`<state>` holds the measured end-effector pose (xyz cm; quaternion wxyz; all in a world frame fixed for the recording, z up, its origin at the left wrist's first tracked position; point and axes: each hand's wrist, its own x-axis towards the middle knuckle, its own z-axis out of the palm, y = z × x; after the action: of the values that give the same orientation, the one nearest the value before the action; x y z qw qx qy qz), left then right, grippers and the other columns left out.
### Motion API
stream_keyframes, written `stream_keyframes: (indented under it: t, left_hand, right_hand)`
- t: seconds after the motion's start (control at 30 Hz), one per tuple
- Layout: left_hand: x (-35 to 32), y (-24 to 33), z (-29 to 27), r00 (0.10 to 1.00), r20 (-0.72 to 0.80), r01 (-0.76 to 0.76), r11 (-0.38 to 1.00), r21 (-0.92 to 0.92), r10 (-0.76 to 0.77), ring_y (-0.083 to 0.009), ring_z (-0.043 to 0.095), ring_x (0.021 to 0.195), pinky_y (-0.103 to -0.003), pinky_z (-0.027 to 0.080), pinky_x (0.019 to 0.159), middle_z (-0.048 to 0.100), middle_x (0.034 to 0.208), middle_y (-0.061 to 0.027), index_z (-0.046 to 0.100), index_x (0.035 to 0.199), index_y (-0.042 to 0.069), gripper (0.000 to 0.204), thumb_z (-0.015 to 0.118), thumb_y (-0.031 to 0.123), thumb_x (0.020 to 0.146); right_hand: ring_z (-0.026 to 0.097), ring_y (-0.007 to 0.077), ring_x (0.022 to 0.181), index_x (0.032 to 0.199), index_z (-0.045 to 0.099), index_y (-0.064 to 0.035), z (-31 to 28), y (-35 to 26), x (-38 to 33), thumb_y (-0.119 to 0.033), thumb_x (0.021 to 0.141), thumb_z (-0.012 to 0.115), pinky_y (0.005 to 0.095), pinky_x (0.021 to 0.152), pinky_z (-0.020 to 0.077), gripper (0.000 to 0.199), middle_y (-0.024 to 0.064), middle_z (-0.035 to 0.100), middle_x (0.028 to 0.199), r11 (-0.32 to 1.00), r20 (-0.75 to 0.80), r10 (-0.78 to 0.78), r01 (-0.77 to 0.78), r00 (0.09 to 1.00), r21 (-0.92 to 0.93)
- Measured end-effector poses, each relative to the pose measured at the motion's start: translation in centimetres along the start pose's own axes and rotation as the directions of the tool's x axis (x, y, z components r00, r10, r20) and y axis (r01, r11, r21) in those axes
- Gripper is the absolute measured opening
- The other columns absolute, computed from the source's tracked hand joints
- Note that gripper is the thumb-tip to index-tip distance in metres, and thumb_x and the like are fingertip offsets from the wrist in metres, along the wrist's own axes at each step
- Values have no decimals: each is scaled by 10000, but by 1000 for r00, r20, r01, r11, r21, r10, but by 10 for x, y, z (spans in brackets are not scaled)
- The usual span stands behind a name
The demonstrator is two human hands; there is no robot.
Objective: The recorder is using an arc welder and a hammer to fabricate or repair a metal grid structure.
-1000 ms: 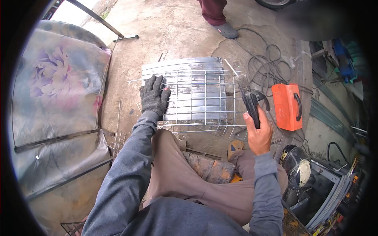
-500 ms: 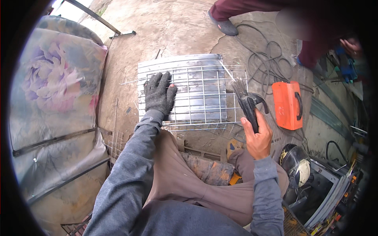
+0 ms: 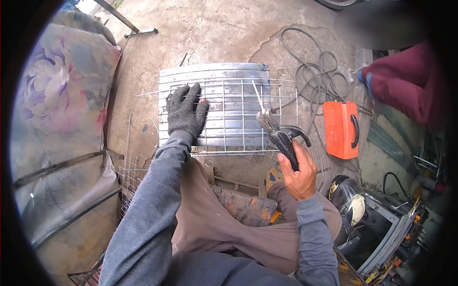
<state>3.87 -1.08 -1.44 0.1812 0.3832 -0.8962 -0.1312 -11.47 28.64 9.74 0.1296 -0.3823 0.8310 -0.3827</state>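
My left hand (image 3: 185, 114), in a dark grey knitted glove with a fingertip showing, lies flat with fingers spread on a wire mesh panel (image 3: 243, 114). The panel rests over a ribbed, silvery metal sheet (image 3: 214, 70). Bare-skinned, my right hand (image 3: 301, 174) is wrapped round the black handle of a welding electrode holder (image 3: 282, 142). A thin pale welding rod (image 3: 257, 94) sticks out of its jaws, pointing up and away above the right part of the mesh. Whether the rod's tip touches the wires I cannot tell.
An orange welding machine (image 3: 337, 128) stands to the right, with looped dark cable (image 3: 305, 71) beyond it. Near my right knee lies a welding helmet (image 3: 350, 200). A person in maroon trousers (image 3: 405, 83) is at the far right. A flower-printed sheet (image 3: 57, 100) hangs left.
My right hand has brought the electrode holder leftward, so the rod now lies over the mesh. My left hand stays on the panel. The person in maroon has shifted to the far right, legs now bent.
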Motion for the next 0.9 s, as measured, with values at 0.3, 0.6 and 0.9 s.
stream_keyframes:
  t: [0.3,0.6,0.9]
  left_hand:
    - [1,-8,7,992,-20,122,992,19,-121,-320,451,1421,-605,168,1249,538,1445,-153,564,1406,127,603,679,470,924]
    - [2,-8,6,967,-122,232,971,58,-223,-340,514,1334,-518,326,1146,576,1412,-140,582,1360,133,478,684,361,953]
    - [1,-17,17,971,-166,179,983,32,-172,-363,496,1348,-519,326,1160,567,1411,-175,575,1361,112,469,689,313,953]
  right_hand:
    - [718,385,941,1281,630,81,3,1,-1,-188,935,760,422,806,565,457,237,698,1069,1000,16,14,-14,1000,4]
    - [717,385,925,1269,635,82,4,-1,-1,-180,928,767,423,791,564,451,236,700,1056,1000,17,4,-3,1000,-19]
    - [713,378,873,1257,643,63,10,5,-1,-158,903,790,424,747,564,443,222,703,1022,997,32,-64,65,997,-34]
